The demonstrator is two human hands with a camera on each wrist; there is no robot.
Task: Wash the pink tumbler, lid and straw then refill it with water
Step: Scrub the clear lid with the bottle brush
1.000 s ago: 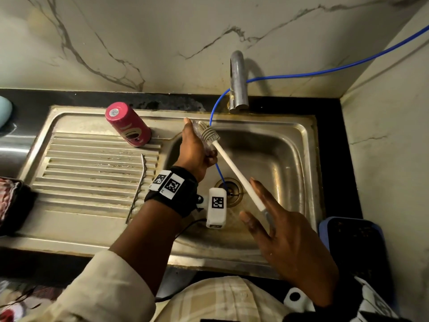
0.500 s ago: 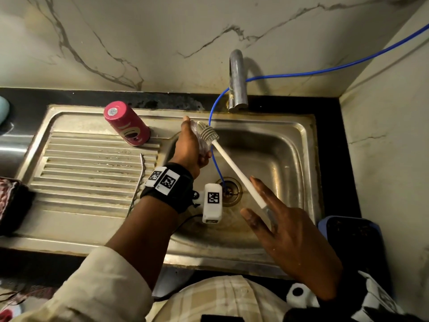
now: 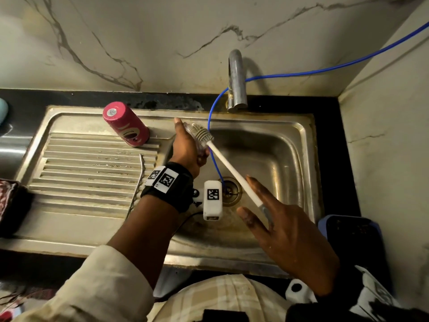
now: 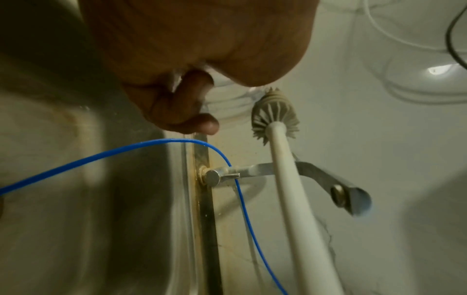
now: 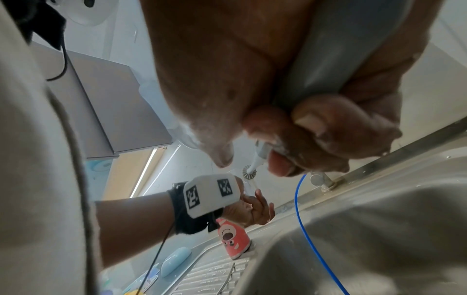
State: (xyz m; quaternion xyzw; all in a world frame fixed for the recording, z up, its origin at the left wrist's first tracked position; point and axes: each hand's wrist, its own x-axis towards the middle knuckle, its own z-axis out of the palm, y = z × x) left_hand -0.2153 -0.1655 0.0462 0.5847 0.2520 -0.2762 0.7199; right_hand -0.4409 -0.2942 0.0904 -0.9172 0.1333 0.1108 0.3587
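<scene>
One cartoon-face pink tumbler, wordless

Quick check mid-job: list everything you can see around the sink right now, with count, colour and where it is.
Tumbler: 1, pink, upside down on the drainboard's back edge.
Lid: 1, clear, in the left hand over the basin's left side.
Bottle brush: 1, white handle with grey bristle head; the head is against the lid.
Straw: 1, metal, lying on the drainboard ribs.
Sink: 1, steel, basin right, drainboard left.
Tap: 1, steel, behind the basin.
Hose: 1, thin, blue, running from the right wall down to the drain.
Blue-rimmed dark object: 1, right of the sink; what it is I cannot tell.
Left hand: holds the lid.
Right hand: grips the brush handle.
</scene>
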